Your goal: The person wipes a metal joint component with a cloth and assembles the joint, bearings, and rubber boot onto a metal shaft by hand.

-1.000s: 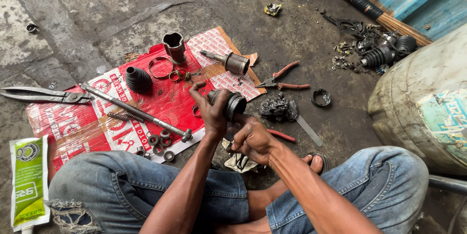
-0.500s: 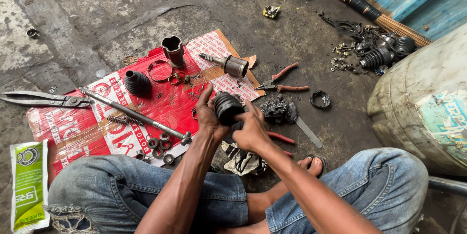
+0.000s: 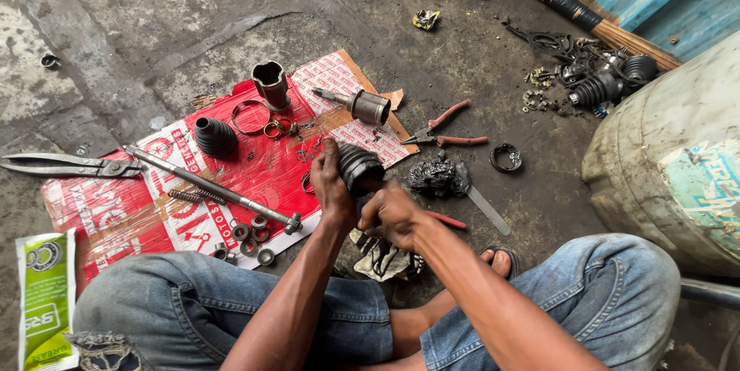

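Your left hand [image 3: 330,186] is wrapping around the ribbed rubber boot [image 3: 359,166], held above the red cardboard sheet [image 3: 154,201]. Keep that boot straight. Your right hand [image 3: 397,215] is closing on something under the boot; can't tell what. Keep pressure even.

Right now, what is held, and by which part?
A ribbed black rubber boot: the left hand grips its side, the right hand its near end.
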